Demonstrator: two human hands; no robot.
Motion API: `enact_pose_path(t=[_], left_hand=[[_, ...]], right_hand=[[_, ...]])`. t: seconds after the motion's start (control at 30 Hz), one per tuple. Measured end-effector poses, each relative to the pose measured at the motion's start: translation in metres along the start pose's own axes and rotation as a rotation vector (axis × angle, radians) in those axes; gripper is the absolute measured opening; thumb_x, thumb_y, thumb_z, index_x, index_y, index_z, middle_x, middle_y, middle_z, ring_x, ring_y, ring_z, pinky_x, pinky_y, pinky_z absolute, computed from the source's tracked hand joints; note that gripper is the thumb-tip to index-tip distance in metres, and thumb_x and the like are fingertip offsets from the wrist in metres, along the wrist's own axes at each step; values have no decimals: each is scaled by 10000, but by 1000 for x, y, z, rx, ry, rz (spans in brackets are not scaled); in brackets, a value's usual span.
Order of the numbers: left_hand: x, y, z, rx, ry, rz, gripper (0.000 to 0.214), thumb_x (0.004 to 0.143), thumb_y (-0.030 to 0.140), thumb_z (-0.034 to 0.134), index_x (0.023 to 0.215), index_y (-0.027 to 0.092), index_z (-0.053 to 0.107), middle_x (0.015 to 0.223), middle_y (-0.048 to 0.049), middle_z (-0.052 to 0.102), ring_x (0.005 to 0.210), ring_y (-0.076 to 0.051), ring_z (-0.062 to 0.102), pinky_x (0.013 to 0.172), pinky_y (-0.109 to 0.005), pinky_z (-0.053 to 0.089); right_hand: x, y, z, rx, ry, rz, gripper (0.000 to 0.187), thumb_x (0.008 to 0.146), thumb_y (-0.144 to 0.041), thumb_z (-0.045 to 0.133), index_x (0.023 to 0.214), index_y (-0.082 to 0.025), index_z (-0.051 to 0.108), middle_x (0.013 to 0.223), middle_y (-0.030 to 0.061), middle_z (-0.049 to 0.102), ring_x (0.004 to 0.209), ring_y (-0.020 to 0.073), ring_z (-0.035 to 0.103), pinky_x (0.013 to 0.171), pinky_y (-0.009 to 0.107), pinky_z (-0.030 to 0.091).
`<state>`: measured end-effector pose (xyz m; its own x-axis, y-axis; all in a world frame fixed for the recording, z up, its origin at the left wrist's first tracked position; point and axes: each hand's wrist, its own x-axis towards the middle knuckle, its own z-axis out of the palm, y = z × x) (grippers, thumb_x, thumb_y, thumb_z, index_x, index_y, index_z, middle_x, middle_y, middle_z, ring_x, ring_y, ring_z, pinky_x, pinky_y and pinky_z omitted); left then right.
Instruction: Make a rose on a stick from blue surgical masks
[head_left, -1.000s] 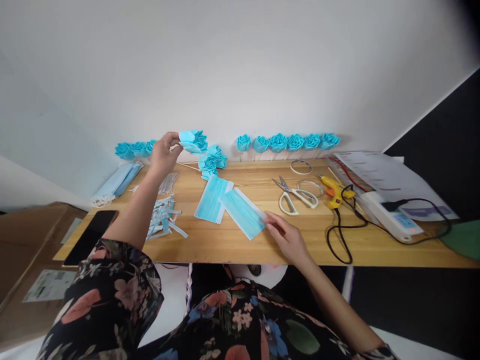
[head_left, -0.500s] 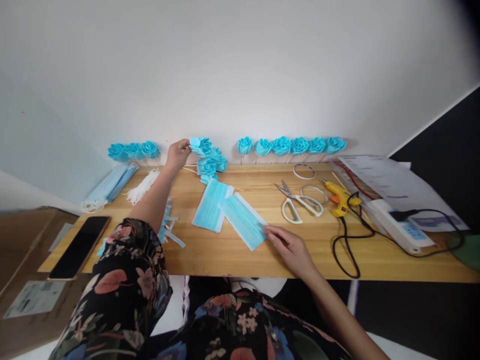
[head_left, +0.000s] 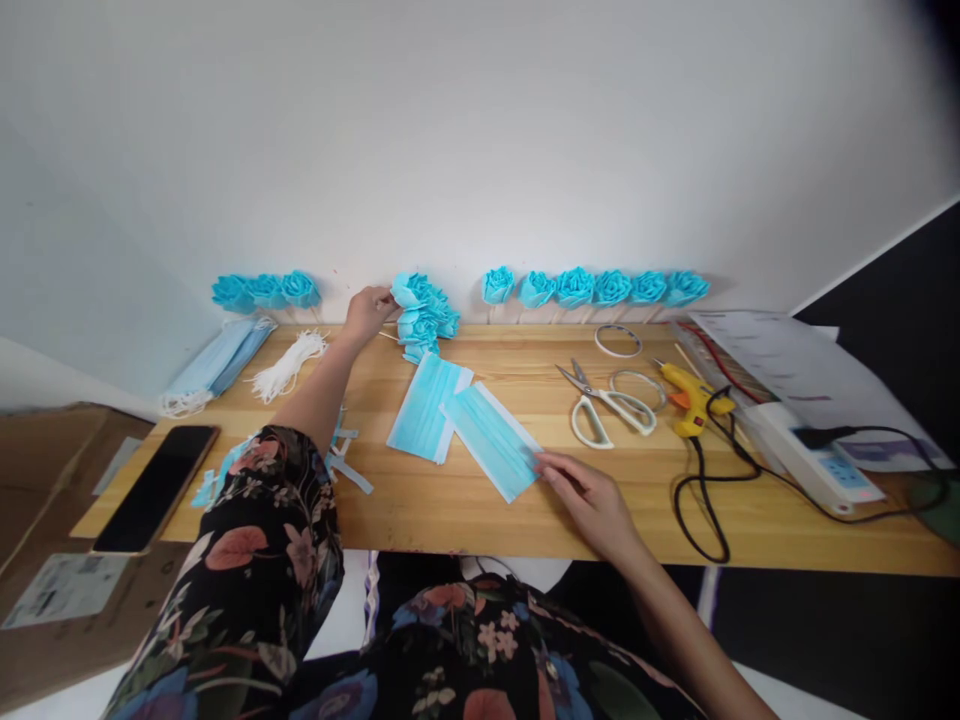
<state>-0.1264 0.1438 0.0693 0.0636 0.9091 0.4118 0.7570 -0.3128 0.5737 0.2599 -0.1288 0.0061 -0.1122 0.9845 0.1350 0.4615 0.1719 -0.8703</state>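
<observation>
My left hand (head_left: pixel 370 313) reaches to the back of the table, its fingers closed at the side of a blue flower (head_left: pixel 411 290). That flower rests against a clump of similar blue flowers (head_left: pixel 422 328) by the wall. Near the front, my right hand (head_left: pixel 592 503) pinches the lower right corner of a pleated blue face mask (head_left: pixel 493 441). The mask lies aslant, its upper left corner touching or overlapping a second mask (head_left: pixel 427 410).
White-handled scissors (head_left: pixel 592 418), tape rolls (head_left: pixel 619 341), a yellow glue gun (head_left: pixel 694 398) and a power strip (head_left: pixel 817 455) occupy the right. More flowers (head_left: pixel 576 287) stand along the wall. Leftward are white ear loops (head_left: pixel 289 366), stacked masks (head_left: pixel 217 366) and a phone (head_left: pixel 156 488).
My left hand has moved slightly right, bringing its flower in against the clump. My right hand keeps the mask corner, and the camera view has shifted a little.
</observation>
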Motion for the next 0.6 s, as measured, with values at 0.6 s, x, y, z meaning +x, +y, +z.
enact_pose_path(t=[0.6], left_hand=[[6, 2, -11, 16, 40, -4, 144, 700, 196, 486, 699, 179, 629, 700, -30, 666, 707, -194, 561, 723, -303, 424]], right_hand=[[0, -1, 0, 5, 6, -18, 307, 967, -436, 591, 1087, -243, 797, 1106, 73, 813, 997, 255, 778, 928, 396, 614]])
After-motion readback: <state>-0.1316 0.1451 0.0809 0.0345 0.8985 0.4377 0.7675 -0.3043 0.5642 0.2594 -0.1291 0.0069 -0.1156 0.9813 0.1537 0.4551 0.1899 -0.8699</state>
